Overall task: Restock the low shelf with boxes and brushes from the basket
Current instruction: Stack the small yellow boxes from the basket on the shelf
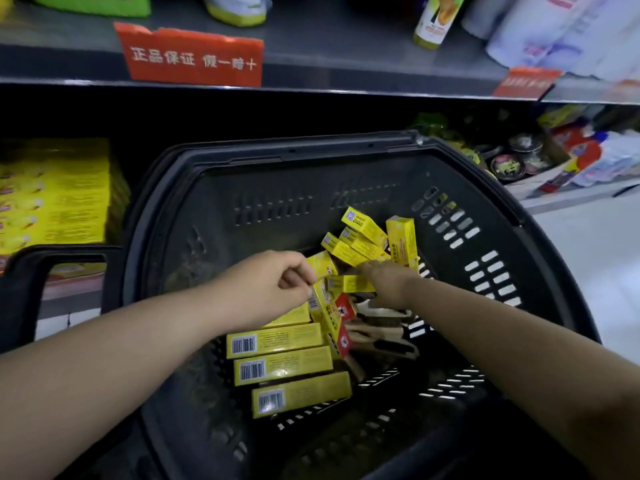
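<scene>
Red paper sign on the grey metal shelf edge: white characters 正品保证 假一赔十. Second red tag, same edge, far right: blurred, unreadable. Yellow cardboard boxes in the black plastic basket: black barcodes, digits and small print illegible. One upper box end: blue QR code.
</scene>
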The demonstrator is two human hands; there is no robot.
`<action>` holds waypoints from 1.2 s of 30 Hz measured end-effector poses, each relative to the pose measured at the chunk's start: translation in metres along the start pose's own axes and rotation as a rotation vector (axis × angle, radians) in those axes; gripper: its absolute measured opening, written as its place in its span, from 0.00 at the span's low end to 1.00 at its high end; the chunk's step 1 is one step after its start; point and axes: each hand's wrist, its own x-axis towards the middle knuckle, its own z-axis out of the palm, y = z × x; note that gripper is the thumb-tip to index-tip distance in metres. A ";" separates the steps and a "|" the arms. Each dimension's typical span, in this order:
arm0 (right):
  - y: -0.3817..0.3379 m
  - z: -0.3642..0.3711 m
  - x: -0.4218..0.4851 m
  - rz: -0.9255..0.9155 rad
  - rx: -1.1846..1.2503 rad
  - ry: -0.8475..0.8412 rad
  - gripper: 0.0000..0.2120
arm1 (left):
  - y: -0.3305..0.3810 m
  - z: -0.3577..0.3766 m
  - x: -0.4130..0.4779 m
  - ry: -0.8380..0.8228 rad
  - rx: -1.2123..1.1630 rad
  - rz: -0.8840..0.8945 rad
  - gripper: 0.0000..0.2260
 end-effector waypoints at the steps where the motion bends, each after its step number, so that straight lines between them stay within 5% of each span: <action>1: -0.006 0.003 0.006 -0.012 -0.026 0.013 0.29 | -0.001 0.000 0.000 -0.011 0.005 -0.009 0.04; 7: -0.014 -0.031 0.000 -0.029 0.064 0.180 0.19 | -0.001 -0.004 0.002 0.008 -0.036 -0.091 0.07; 12: -0.053 -0.081 -0.040 -0.115 0.900 0.342 0.11 | 0.003 -0.008 0.004 0.085 -0.166 -0.242 0.29; 14: -0.077 -0.090 -0.048 -0.187 1.261 0.245 0.09 | 0.006 -0.009 0.004 0.119 -0.285 -0.265 0.28; 17: -0.092 -0.094 -0.045 -0.241 1.385 0.215 0.11 | 0.003 -0.014 0.006 0.181 -0.468 -0.352 0.24; 19: -0.079 -0.091 -0.034 -0.170 1.335 0.307 0.12 | 0.001 -0.017 0.008 0.152 -0.602 -0.430 0.28; 22: -0.035 -0.076 -0.009 0.160 0.904 0.566 0.14 | -0.001 -0.018 0.010 0.168 -0.697 -0.467 0.20; 25: -0.001 -0.056 0.012 0.302 0.644 0.472 0.25 | 0.002 -0.017 0.011 0.187 -0.743 -0.457 0.17; 32: 0.006 -0.054 0.028 0.222 0.251 0.344 0.27 | 0.004 -0.020 0.010 0.140 -0.822 -0.454 0.19; 36: -0.006 -0.088 0.000 0.127 0.101 0.459 0.21 | 0.003 -0.020 0.012 0.162 -0.792 -0.446 0.21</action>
